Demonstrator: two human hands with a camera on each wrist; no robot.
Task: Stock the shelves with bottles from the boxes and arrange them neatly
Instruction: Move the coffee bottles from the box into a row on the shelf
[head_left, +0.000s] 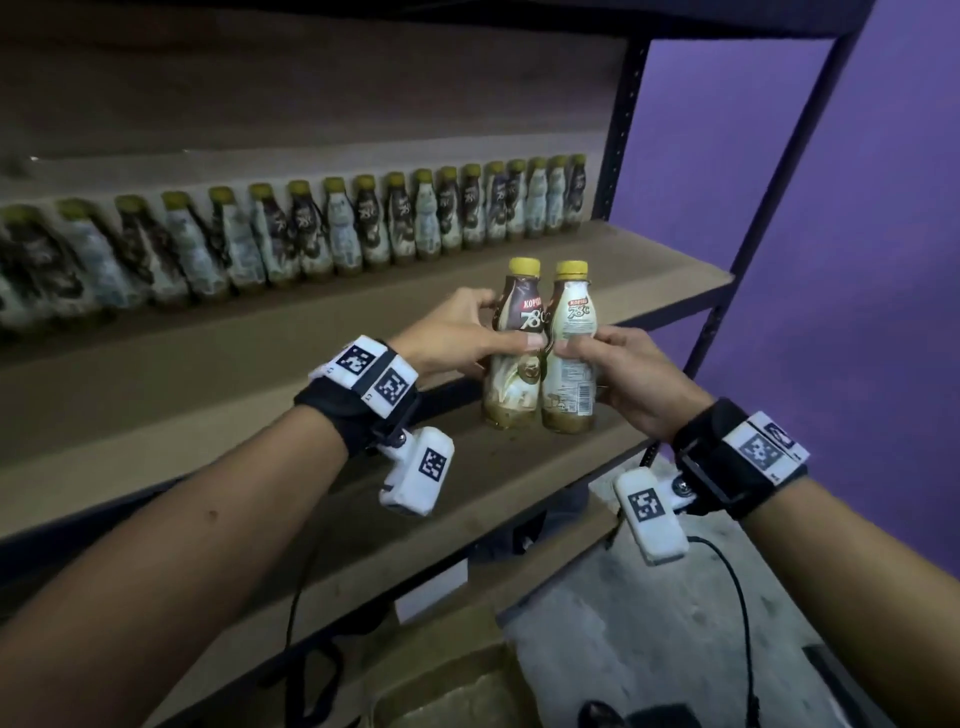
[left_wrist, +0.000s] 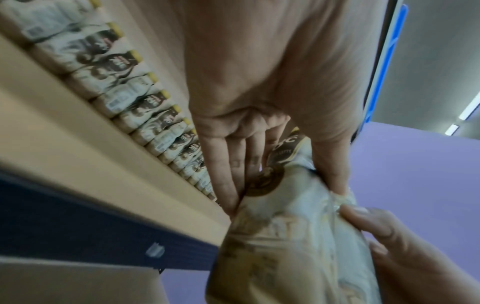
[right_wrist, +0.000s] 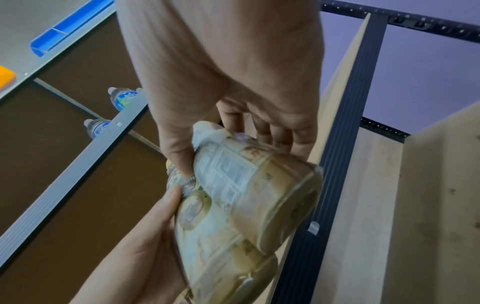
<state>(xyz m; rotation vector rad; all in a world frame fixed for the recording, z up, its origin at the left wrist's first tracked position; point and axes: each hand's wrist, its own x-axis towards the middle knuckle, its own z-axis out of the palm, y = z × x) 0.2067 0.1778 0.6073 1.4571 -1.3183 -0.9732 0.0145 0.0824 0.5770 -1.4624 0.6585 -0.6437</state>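
Two yellow-capped coffee bottles stand upright side by side over the front edge of the wooden shelf (head_left: 260, 395). My left hand (head_left: 462, 338) grips the left, brown-labelled bottle (head_left: 517, 332) around its waist. My right hand (head_left: 623, 374) grips the right, cream-labelled bottle (head_left: 569, 364). The two thumbs nearly touch between the bottles. In the left wrist view my left hand's fingers (left_wrist: 233, 164) wrap the brown-labelled bottle (left_wrist: 285, 205). In the right wrist view my right hand's fingers (right_wrist: 272, 133) hold the cream-labelled bottle (right_wrist: 246, 195). A long row of the same bottles (head_left: 311, 234) lines the back of the shelf.
The dark metal shelf upright (head_left: 618, 135) stands by the row's right end, with a purple wall (head_left: 857, 260) behind. A lower shelf board (head_left: 467, 519) and a cardboard box (head_left: 441, 691) lie below my arms. Water bottles (right_wrist: 122, 98) show on another rack.
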